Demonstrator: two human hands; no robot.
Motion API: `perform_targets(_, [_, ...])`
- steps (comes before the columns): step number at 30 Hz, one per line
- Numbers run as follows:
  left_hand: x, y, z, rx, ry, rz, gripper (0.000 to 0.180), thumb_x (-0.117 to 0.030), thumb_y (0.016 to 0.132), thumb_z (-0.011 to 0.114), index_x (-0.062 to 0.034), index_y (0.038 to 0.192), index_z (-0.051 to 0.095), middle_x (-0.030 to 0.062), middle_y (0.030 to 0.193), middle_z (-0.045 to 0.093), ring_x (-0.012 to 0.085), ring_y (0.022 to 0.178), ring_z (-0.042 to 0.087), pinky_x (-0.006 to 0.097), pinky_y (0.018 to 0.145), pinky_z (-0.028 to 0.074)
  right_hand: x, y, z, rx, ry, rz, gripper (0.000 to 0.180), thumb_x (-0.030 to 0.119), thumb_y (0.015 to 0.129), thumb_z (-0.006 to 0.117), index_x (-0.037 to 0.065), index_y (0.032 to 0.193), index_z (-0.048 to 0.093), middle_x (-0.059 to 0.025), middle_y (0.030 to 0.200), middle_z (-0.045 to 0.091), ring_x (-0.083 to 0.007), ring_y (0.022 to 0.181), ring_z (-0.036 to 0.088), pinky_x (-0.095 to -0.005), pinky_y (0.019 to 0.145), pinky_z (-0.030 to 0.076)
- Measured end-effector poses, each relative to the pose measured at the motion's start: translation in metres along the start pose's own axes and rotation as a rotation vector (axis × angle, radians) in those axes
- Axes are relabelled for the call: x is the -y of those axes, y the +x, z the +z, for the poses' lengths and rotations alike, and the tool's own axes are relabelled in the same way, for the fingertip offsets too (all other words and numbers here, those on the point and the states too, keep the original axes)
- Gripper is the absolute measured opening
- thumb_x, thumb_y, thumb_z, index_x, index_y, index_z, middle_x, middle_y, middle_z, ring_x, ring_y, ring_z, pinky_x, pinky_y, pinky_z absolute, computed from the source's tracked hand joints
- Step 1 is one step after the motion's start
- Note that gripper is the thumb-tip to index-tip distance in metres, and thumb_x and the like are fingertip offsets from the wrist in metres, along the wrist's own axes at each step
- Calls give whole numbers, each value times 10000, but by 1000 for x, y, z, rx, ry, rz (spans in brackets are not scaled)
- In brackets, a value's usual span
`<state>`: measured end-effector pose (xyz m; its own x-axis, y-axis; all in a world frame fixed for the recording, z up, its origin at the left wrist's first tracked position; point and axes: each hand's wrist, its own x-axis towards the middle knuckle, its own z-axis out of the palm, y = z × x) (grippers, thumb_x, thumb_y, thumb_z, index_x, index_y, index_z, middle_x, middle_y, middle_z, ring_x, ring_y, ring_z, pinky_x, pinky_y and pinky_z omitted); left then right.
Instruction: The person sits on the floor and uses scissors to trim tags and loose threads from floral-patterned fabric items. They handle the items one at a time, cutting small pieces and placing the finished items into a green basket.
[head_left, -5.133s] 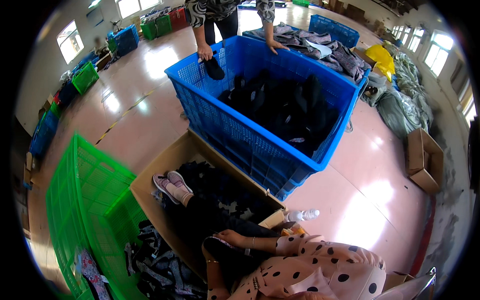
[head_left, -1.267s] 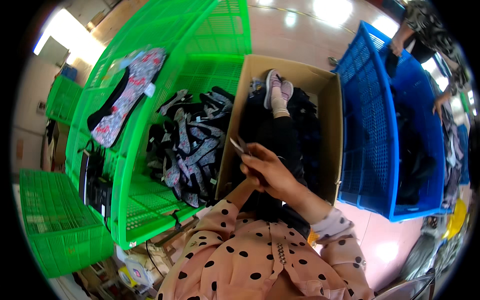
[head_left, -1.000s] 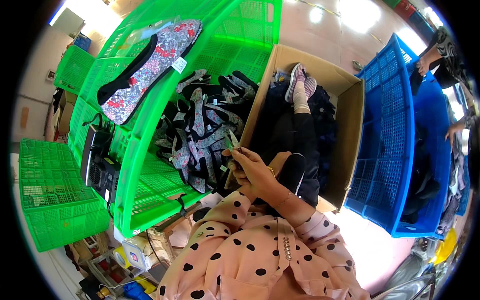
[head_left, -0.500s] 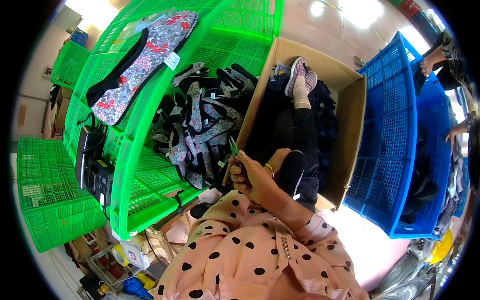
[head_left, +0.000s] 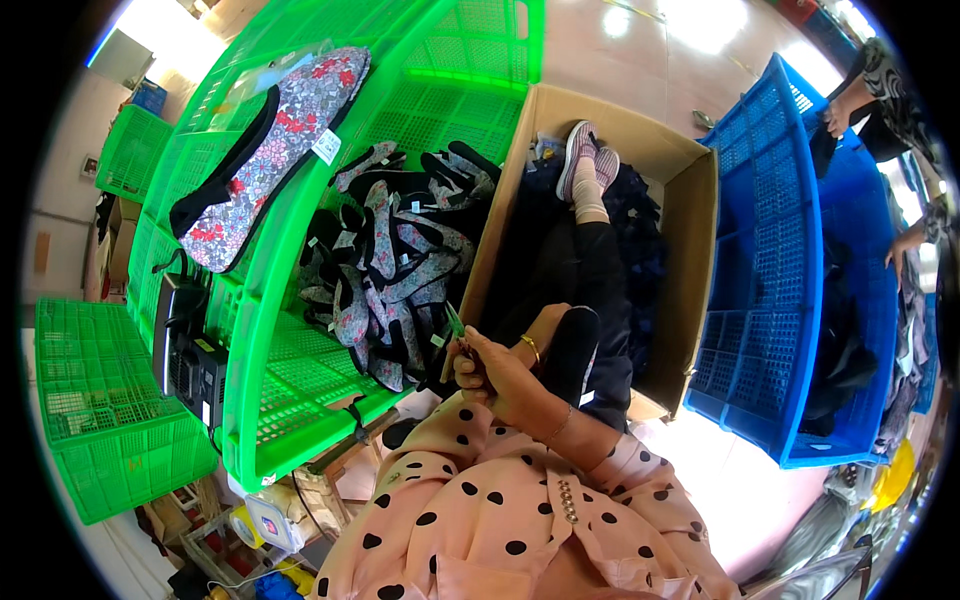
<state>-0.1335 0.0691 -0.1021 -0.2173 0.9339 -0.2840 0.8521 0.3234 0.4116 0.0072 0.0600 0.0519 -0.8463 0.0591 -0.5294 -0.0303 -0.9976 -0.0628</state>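
Observation:
My right hand [head_left: 495, 375] is closed around small thread snips, and their greenish blades [head_left: 455, 322] point up and left past the fingers. Behind it my left hand [head_left: 552, 322], with a gold bangle at the wrist, grips a soft slipper [head_left: 574, 350] over my lap. This slipper shows a black face, a thin patterned edge and a white tag; the left fingers are mostly hidden. Left of my hands, many floral slippers with black trim [head_left: 380, 230] lie heaped in a green crate [head_left: 300, 385]. One floral slipper [head_left: 270, 165] lies across the crate's edge.
An open cardboard box [head_left: 690, 250] holds dark items, and my outstretched leg [head_left: 598, 250] lies in it. On the right stands a blue crate [head_left: 765, 270] with dark pieces; another person's hands [head_left: 850, 105] are beside it. A black device [head_left: 190, 360] hangs at the green crate's left side.
The view has shifted slightly, so the crates and box sit a little further left. My hands keep nearly the same pose, with the snips and slipper still held.

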Motion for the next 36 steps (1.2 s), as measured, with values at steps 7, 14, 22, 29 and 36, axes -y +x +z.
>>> perform_targets(7, [1,-9,-2,-17,-37,17,262,-243,928,488,-48,978,657,71,937,676,201,880,653,337,807,524,-12,24,-39,320,177,98,349,442,1006,400,132,1074,544,-4,762,556,-155,575,512,-304,466,436])
perform_targets(14, [-5,-45,-14,-22,-187,72,261,-237,930,480,-50,981,654,64,934,673,196,879,651,338,809,524,-8,18,-29,236,100,76,328,455,997,423,156,1043,550,35,700,511,-122,532,454,-278,443,372])
perform_targets(22, [-60,-51,-30,85,-491,349,261,-230,932,470,-51,984,652,56,930,670,191,877,649,338,811,523,2,-25,8,-86,27,-138,313,443,978,483,133,973,532,54,640,449,-86,497,359,-232,423,284])
perform_targets(29, [-100,-3,37,183,-615,633,261,-224,934,461,-52,987,649,48,927,668,186,876,647,339,813,522,27,-92,-13,-94,113,-400,340,444,994,447,115,975,530,85,655,387,-47,529,308,-177,443,246])
perform_targets(36, [-66,43,108,-131,-125,877,240,-252,917,503,-75,967,658,42,921,677,199,865,647,353,812,513,64,-280,-38,-259,147,-1014,328,393,1005,442,86,924,527,66,621,362,-42,502,299,-175,427,234])
